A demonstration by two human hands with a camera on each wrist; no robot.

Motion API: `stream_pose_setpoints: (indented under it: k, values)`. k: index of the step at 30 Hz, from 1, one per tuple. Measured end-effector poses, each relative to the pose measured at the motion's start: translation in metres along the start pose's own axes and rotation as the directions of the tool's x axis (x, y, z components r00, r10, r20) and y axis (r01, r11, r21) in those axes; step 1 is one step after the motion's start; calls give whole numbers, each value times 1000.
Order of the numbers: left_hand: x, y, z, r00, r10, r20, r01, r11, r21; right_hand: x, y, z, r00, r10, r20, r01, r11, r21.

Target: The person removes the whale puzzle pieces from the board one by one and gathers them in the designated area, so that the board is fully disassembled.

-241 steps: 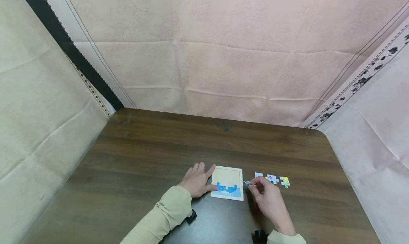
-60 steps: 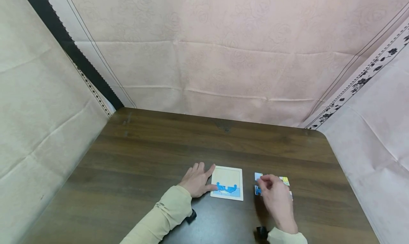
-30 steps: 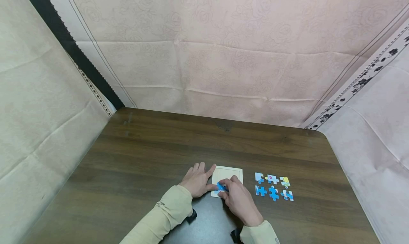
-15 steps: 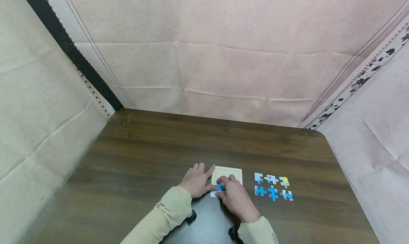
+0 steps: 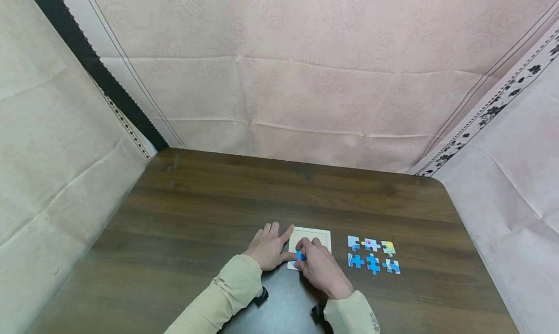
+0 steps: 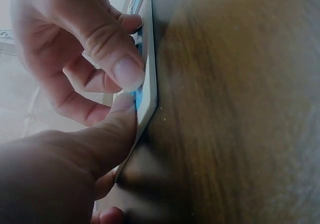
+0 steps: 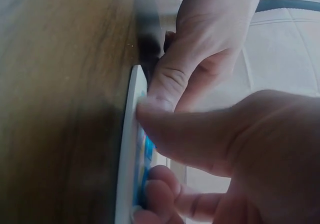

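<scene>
A square, pale-rimmed puzzle board (image 5: pixel 323 234) lies flat on the table, its upper part bare. My left hand (image 5: pixel 271 246) steadies it from the left, index finger at the top corner and thumb resting on the lower left rim. Over the board's lower part, my right hand (image 5: pixel 320 268) pinches a blue puzzle piece (image 5: pixel 300 255) between thumb and fingers, close to the left thumb. The wrist views show both thumbs side by side at the near edge of the board (image 7: pixel 127 154). The right hand hides much of the board's lower right.
Right of the board, loose jigsaw pieces lie in two rows, among them a yellow one (image 5: pixel 387 247) and a blue one (image 5: pixel 373 264). The brown wooden table (image 5: pixel 196 203) ends at a light cloth backdrop (image 5: pixel 305 106).
A second row of loose pieces has appeared on the table since 8 seconds ago. My right hand has moved left from those pieces to the board. The left hand stays in place.
</scene>
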State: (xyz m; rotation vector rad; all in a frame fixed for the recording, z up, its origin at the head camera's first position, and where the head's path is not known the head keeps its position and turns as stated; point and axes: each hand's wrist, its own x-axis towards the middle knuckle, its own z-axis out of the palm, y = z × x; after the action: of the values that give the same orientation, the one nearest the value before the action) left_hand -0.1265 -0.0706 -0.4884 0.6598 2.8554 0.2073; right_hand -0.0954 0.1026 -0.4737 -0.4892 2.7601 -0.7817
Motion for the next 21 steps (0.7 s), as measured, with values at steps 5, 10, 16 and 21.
stream_pose_setpoints:
  k: [5,10,16,21]
  values:
    - [0,0,0,1000,-3,5,3,1000,-14,1,-2,-2,999,28,21,-29,999,14]
    - [1,-1,1,1000,-3,7,3,1000,-16,1,-4,-3,998,60,30,-61,998,26]
    - [0,-1,2,1000,-6,11,7,1000,-20,1,-6,-1,996,86,38,-88,996,35]
    - [1,-1,1,1000,-6,15,7,1000,-20,2,-6,-1,995,94,36,-95,994,47]
